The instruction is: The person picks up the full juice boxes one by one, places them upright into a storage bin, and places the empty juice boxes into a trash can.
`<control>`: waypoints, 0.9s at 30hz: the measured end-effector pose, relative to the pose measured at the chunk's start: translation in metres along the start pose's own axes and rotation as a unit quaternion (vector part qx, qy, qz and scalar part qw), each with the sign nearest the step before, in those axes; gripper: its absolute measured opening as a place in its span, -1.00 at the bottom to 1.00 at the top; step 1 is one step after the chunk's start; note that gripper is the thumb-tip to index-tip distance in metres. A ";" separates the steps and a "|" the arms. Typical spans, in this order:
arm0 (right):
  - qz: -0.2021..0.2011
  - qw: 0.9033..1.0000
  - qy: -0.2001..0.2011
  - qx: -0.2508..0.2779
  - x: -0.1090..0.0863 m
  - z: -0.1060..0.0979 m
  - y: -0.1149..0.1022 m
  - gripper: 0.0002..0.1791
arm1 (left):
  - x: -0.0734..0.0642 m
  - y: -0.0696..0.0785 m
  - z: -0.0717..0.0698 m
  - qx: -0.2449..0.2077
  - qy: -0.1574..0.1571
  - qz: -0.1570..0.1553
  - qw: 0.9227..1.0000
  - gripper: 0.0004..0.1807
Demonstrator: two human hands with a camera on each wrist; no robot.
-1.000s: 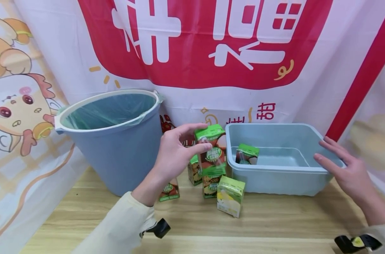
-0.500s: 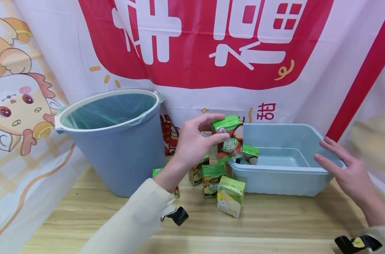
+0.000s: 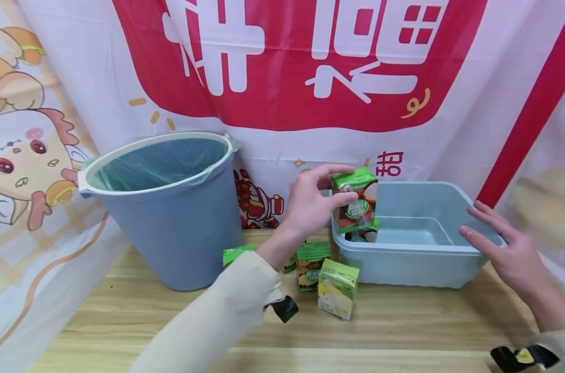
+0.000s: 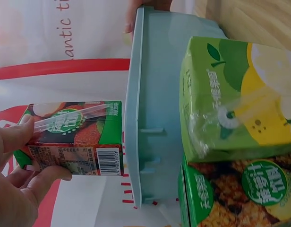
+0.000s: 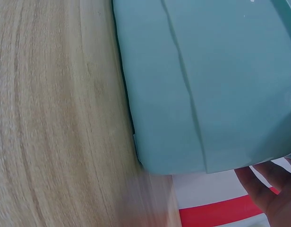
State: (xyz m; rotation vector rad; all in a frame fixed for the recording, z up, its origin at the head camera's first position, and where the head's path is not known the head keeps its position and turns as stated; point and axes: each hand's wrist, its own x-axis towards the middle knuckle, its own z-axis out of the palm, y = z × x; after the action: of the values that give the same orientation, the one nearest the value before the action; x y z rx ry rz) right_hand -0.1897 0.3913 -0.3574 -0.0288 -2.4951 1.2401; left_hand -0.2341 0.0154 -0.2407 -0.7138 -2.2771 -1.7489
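My left hand [image 3: 312, 199] grips a red and green juice box [image 3: 356, 202] by its left side, thumb in front, over the left end of the pale blue tub [image 3: 408, 267]. In the left wrist view that juice box [image 4: 74, 137] shows a straw in clear wrap and a barcode. Partly behind it, a similar juice box [image 3: 370, 234] is inside the tub. My right hand [image 3: 516, 254] rests on the tub's right rim; in the right wrist view its fingers [image 5: 254, 184] touch the tub wall.
A yellow-green juice box [image 3: 338, 290] and a brown-green one [image 3: 310, 267] stand before the tub's left end. Another green-topped box [image 3: 238, 253] is partly hidden by the left sleeve. A blue bin [image 3: 184, 228] with a clear liner stands left on the wooden table [image 3: 404, 326].
My left hand has carried the red and green juice box rightward and slightly up, from beside the tub to over its left end. The right hand keeps its place on the rim.
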 end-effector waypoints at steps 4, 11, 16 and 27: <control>-0.005 1.000 0.003 -0.005 -0.001 0.000 0.002 -0.27 | 0.005 0.000 0.012 -0.008 -0.001 -0.013 1.000 -0.51; 0.000 1.000 -0.007 -0.006 0.000 0.001 0.000 -0.26 | 0.010 0.001 0.026 -0.018 -0.002 -0.033 0.999 -0.51; 0.003 1.000 -0.011 -0.003 0.002 0.002 -0.002 -0.25 | 0.014 0.002 0.032 -0.013 -0.001 -0.041 0.999 -0.52; 0.003 1.000 -0.006 -0.012 0.002 0.001 0.000 -0.25 | 0.027 -0.005 0.060 -0.018 -0.011 -0.061 0.998 -0.52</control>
State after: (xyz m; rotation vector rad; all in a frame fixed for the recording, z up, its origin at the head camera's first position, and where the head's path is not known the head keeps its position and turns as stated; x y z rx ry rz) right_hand -0.1914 0.3913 -0.3574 -0.0349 -2.5216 1.2167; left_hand -0.2513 0.0785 -0.2509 -0.6146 -2.3565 -1.8478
